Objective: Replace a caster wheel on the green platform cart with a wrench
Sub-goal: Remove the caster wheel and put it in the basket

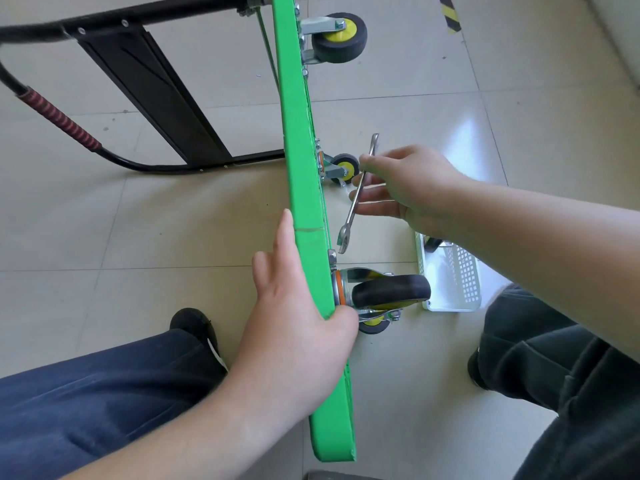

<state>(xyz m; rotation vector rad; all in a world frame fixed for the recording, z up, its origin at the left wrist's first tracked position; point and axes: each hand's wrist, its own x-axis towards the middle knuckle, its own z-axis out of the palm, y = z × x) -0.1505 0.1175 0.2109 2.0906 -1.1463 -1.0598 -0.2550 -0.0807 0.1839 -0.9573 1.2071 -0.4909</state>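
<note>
**Inspector:** Position of the green platform cart (304,174)?

**Assistant:** Tipped on its side on the glossy tiled floor (415,81), the smooth green deck edge-on. Its black tubular handle (114,157), with a red-and-black ribbed wrap, lies on the floor to the left of the deck.

**Inspector:** Casters?

**Assistant:** All to the right of the deck. The nearest caster wheel (391,291) has a black rubber tyre, yellow hub, bright metal fork and an orange ring where it meets the deck. A hex nut (331,254) sits on the deck edge just above it. Two more casters show farther up the deck.

**Inspector:** Hands?

**Assistant:** The left hand (298,313) clasps the deck edge beside that nearest caster, fingers flat on the deck's left face, thumb wrapped over the right. The right hand (408,188) has its grip closed on the shaft of a slim polished steel wrench (356,199), whose open jaw hangs just above the nut; contact cannot be confirmed.

**Inspector:** Anything else?

**Assistant:** A white perforated plastic basket (453,275) on the floor, right of the nearest caster.
</note>
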